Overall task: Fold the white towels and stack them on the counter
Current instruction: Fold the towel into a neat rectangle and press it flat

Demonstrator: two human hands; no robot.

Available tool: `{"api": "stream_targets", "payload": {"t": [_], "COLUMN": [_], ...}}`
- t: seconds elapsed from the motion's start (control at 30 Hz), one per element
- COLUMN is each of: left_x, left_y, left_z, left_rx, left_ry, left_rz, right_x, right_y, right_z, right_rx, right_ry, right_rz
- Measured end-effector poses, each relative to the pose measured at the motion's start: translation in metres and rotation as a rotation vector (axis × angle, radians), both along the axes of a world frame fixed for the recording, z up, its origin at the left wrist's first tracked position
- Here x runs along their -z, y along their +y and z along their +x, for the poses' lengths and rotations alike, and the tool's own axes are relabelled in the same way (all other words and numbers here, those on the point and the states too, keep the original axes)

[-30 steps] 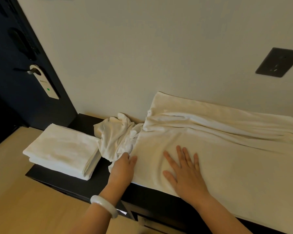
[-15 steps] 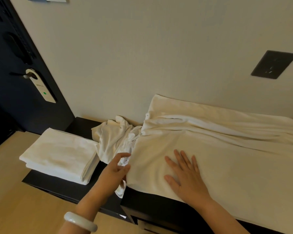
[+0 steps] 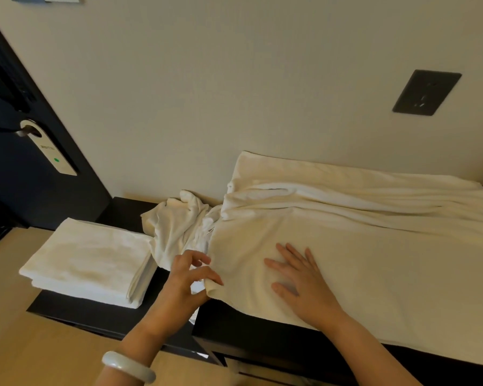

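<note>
A large white towel (image 3: 360,246) lies spread over the dark counter (image 3: 257,332), its far edge rumpled against the wall. My right hand (image 3: 299,285) rests flat on it with fingers straight and spread. My left hand (image 3: 187,282), a pale bangle on its wrist, pinches the towel's near left corner between thumb and forefinger. A crumpled white towel (image 3: 179,227) sits just left of the big one. A stack of folded white towels (image 3: 89,260) lies at the counter's left end.
A cream wall runs behind the counter with a dark socket plate (image 3: 427,91). At the left stands a dark door with a hanging door tag (image 3: 50,151). Pale wood floor (image 3: 20,355) lies below the counter's front edge.
My left hand has come off the crumpled towel, drawn back toward me and taken hold of the large towel's left corner. My right hand has stayed flat in place.
</note>
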State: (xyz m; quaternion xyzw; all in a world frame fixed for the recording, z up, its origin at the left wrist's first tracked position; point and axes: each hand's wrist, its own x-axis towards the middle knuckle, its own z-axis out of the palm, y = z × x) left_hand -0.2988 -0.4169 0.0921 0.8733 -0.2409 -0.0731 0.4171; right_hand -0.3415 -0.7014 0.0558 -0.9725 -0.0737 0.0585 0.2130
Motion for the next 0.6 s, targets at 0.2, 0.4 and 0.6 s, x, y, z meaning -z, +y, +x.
{"api": "stream_targets", "payload": {"t": [0.2, 0.4, 0.6], "left_x": [-0.022, -0.046, -0.065], "left_y": [0.012, -0.011, -0.011], "left_z": [0.009, 0.021, 0.035], "left_rx": [0.034, -0.072, -0.069], "left_ry": [0.144, 0.113, 0.137], "left_rz": [-0.19, -0.232, -0.372], "right_x": [-0.02, -0.034, -0.061], "right_y": [-0.001, -0.034, -0.149], "right_z": [-0.011, -0.059, -0.106], "right_rx": [-0.011, 0.069, 0.502], "right_ry": [0.144, 0.096, 0.014], "right_rz": [0.304, 0.089, 0.12]}}
